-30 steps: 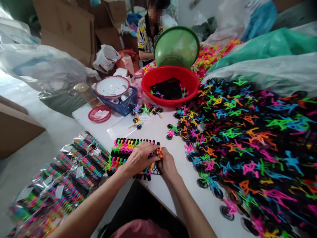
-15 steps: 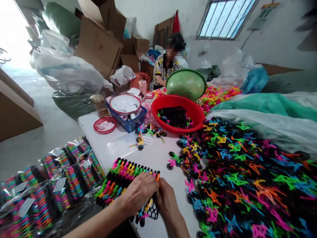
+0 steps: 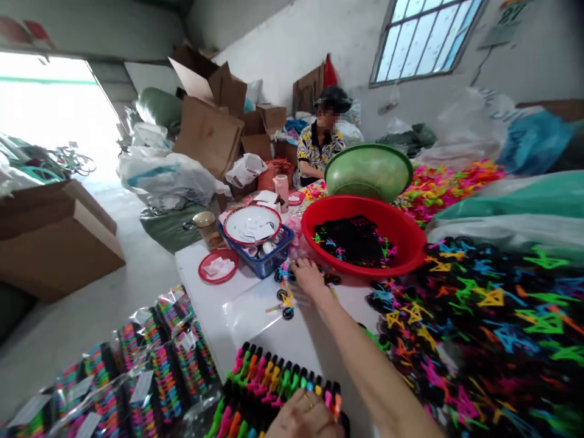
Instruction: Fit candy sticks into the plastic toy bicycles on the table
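Observation:
At the bottom edge, my left hand (image 3: 303, 417) is curled over the near right end of a packed row of small coloured plastic pieces with black tips (image 3: 278, 377). A ring is on one finger. My right hand (image 3: 308, 277) reaches far forward, palm down and fingers extended, over a few small toy bicycles with black wheels (image 3: 286, 298) beside the blue basket. Its fingertips partly cover them, and I see nothing lifted. A clear plastic bag (image 3: 249, 313) lies flat between the hands, to the left.
A red basin (image 3: 314, 243) with black parts and a green basin (image 3: 369, 173) stand ahead. A blue basket (image 3: 262, 264) and red dish (image 3: 218, 277) are left of them. Loose toy bicycles (image 3: 493, 328) heap up right; bagged rows (image 3: 150, 371) lie left. A person (image 3: 322, 143) sits opposite.
My right hand has left the packed row and stretched forward to the loose toy bicycles. My left hand stays on the row. The camera view has tilted up and turned left.

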The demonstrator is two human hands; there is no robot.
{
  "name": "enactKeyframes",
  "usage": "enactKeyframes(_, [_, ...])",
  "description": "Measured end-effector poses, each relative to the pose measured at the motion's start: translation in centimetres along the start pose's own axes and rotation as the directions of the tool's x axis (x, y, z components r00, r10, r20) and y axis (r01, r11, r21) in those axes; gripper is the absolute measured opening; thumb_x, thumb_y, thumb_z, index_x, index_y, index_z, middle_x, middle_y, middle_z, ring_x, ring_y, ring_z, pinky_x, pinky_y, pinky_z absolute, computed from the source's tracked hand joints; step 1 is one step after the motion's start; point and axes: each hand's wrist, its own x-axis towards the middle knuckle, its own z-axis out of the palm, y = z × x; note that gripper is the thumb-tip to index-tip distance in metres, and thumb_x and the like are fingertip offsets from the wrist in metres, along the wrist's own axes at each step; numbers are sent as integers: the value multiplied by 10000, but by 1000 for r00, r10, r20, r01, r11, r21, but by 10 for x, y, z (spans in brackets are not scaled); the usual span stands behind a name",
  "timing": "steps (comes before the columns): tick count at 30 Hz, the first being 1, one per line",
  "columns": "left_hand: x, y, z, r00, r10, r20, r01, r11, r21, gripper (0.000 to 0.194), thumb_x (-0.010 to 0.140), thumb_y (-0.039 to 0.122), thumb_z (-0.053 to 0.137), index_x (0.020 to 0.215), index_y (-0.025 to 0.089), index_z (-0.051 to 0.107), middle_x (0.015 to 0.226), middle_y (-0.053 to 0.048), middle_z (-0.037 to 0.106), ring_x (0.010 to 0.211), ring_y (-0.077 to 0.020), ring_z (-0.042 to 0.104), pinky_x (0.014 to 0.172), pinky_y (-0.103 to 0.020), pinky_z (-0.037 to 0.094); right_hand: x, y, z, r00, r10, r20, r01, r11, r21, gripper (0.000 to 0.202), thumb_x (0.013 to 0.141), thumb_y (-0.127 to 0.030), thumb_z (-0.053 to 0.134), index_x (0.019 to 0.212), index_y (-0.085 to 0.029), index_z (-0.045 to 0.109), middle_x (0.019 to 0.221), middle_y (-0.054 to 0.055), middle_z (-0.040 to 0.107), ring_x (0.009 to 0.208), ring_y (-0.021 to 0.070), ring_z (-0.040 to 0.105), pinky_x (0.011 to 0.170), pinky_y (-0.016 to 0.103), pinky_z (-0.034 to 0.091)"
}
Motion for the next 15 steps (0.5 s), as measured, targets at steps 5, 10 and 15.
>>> enactKeyframes(5, [-2,-1,0,998,41,49,-43,998,42,221,865,140,443,646,169,443,569,10,467,513,-112,465,500,-251,300,-75,26,-18,972,28,233,6,990,-144,317,772,-14,450,1004,-152,617,1047,116,595,1036,224,484,897,357,304])
enactKeyframes(10, [-1,-2,1,1000,1,-12,-2,1000,-28,241,856,114,438,620,163,441,555,14,453,500,-111,452,498,-256,305,-80,9,-44,914,174,368,-63,954,-294,373,825,-52,390,1115,-205,569,1107,93,567,1027,214,496,885,332,306])
enactKeyframes(15, [-12,-4,-4,983,0,184,26,990,-138,171,860,137,471,705,165,537,638,-10,547,590,-132,523,518,-255,371,-23,2,-11,880,284,380,-173,938,-302,334,834,-93,416,1125,-160,565,1142,134,555,1029,216,514,804,297,369])
